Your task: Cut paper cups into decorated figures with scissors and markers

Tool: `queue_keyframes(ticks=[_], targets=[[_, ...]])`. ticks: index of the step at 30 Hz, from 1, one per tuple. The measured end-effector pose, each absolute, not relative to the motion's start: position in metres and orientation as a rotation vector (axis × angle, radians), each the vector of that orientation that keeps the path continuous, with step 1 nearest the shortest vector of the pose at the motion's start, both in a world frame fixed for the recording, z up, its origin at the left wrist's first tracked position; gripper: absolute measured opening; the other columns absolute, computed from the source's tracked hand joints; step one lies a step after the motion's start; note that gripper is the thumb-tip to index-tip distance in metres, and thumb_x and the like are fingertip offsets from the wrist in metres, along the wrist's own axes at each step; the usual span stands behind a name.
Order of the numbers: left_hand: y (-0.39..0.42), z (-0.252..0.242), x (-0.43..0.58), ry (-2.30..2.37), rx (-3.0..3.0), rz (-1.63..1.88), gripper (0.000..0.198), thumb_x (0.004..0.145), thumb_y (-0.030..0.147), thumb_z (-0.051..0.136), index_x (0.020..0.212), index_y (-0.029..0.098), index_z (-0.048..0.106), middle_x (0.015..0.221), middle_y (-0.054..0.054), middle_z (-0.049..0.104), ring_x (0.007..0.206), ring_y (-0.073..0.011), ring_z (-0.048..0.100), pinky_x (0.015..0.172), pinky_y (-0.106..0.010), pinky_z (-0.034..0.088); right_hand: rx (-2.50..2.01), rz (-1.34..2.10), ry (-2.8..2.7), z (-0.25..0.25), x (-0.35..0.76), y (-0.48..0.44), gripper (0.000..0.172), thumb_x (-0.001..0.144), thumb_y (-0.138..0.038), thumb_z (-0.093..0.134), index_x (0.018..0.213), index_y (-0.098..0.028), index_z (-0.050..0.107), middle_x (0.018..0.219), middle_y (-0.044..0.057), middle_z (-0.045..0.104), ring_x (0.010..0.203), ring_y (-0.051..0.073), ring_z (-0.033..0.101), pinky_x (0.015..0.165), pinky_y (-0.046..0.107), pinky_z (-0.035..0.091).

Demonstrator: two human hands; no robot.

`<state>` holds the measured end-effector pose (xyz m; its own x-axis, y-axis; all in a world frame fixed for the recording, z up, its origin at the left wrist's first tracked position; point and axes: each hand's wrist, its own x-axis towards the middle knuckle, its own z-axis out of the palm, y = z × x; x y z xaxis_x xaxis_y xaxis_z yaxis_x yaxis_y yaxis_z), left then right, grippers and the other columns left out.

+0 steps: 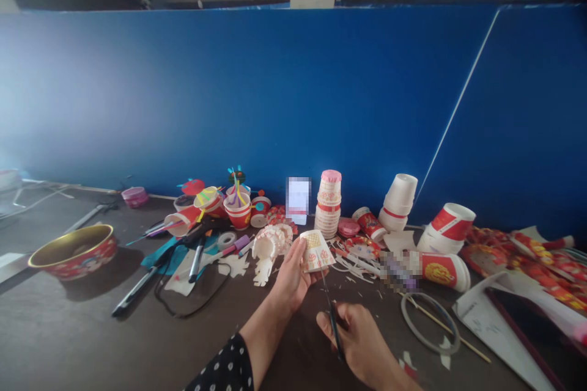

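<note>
My left hand (291, 275) pinches a small white paper cup (316, 252) with a red and gold pattern, tilted on its side. My right hand (353, 336) is closed around the finger loops of a pair of dark scissors (332, 324). Their narrow blades point up, with the tips at the cup's lower edge. I cannot tell whether they are cutting it. Just left of the cup lies a white paper cup cut into a frilly shape (268, 245). Paper strips and scraps (353, 263) are scattered beyond my hands.
On the dark table (92, 324) stand a red-and-gold bowl (73, 252), a tall stack of paper cups (328, 211) and a decorated red cup (237, 211). Markers (197, 259), a tape roll (226, 241), a wire hoop (428, 324) and red paper (527, 263) lie about, before a blue wall (275, 98).
</note>
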<state>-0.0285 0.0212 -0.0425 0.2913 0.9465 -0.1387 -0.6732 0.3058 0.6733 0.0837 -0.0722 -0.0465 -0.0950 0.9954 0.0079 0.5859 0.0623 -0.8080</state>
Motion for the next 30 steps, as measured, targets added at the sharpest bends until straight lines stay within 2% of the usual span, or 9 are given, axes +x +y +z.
queue_keyframes(ticks=[15,21,30], targets=[[0.0157,-0.0413,-0.0247,0.555,0.699,1.18,0.038,0.074,0.038,0.056,0.107,0.023,0.049,0.094,-0.006,0.061,0.076,-0.0171,0.06,0.064,-0.028,0.047,-1.593,0.825,-1.741,-0.0509,0.0837,-0.0726,0.046,0.079,-0.054,0.041,0.051,-0.017,0.037,0.047,-0.003,0.035,0.045,0.008,0.035,0.042,0.02,0.022],[0.0143,-0.0394,-0.0247,0.554,0.691,1.171,0.043,0.071,0.04,0.058,0.108,0.022,0.048,0.092,-0.006,0.061,0.075,-0.0183,0.061,0.064,-0.029,0.047,-1.593,0.798,-1.745,-0.0491,0.0826,-0.0724,0.046,0.08,-0.054,0.039,0.051,-0.017,0.037,0.047,-0.003,0.038,0.044,0.008,0.036,0.042,0.02,0.022],[0.0135,-0.037,-0.0254,0.562,0.723,1.166,0.04,0.072,0.041,0.057,0.107,0.023,0.048,0.094,-0.007,0.061,0.077,-0.0198,0.06,0.064,-0.029,0.047,-1.591,0.826,-1.744,-0.0485,0.0835,-0.0728,0.046,0.079,-0.053,0.039,0.051,-0.017,0.038,0.046,-0.003,0.038,0.044,0.008,0.037,0.041,0.019,0.023]])
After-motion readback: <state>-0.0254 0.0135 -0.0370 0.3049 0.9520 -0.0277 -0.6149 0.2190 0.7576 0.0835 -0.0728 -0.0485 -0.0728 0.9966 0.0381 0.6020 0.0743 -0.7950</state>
